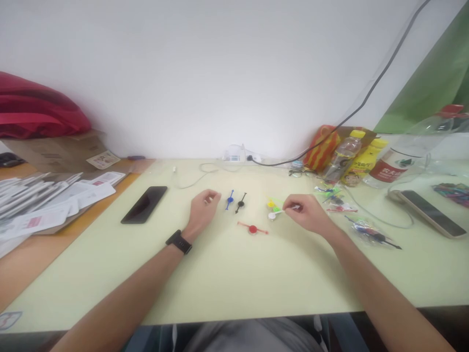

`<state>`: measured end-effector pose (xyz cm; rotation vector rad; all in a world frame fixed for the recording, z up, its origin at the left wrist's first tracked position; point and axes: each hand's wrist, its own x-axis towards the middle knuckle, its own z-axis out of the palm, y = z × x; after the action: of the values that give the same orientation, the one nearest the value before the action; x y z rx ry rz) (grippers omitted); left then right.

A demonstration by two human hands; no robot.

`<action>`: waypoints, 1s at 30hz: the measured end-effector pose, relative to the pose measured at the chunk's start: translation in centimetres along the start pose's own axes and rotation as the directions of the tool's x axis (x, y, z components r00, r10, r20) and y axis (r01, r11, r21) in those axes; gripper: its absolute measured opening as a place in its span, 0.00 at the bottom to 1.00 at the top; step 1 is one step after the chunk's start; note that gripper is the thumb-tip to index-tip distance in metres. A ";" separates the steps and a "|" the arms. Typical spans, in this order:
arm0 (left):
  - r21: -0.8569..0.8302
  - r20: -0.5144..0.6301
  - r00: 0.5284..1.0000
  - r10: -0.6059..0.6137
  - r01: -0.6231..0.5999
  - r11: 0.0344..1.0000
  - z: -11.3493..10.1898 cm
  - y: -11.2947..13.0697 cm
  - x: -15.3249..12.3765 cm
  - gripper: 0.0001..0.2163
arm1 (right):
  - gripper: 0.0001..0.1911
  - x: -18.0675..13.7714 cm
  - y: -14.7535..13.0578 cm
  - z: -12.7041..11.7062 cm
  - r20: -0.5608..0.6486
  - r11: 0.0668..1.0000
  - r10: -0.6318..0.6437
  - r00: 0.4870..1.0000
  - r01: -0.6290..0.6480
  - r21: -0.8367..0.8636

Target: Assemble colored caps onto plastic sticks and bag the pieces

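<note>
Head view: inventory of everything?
arrow pieces: 6; blue, black, red, yellow, green, white; centre
bagged pieces: several, multicoloured, right
phone: 1, black, left
device: 1, dark, right
bottles: 3+, yellow/red caps, right
glasses: 1, dark, back
bag: 1, red/yellow, back
cables: several, grey, white, wall and table
power socket: 1, white, wall
cardboard box: 1, brown, left
fabric: 1, red, atop box
packets: many, white, left
table: 1, pale green, centre
wristwatch: 1, black, left wrist
left hand: 1, beside blue piece
right hand: 1, pinching white piece
</note>
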<state>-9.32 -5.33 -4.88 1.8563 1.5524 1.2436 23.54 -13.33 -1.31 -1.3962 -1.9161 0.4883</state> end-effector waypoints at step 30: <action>0.006 0.014 1.000 0.000 0.000 1.000 0.1 0.1 0.0 0.12 | 0.09 0.6 2.6 0.7 0.161 0.965 0.102 0.982 -0.137 0.224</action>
<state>-9.19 -5.39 -4.85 1.8648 1.5510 1.2249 24.61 -11.80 -3.30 -1.3570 -1.8257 0.8701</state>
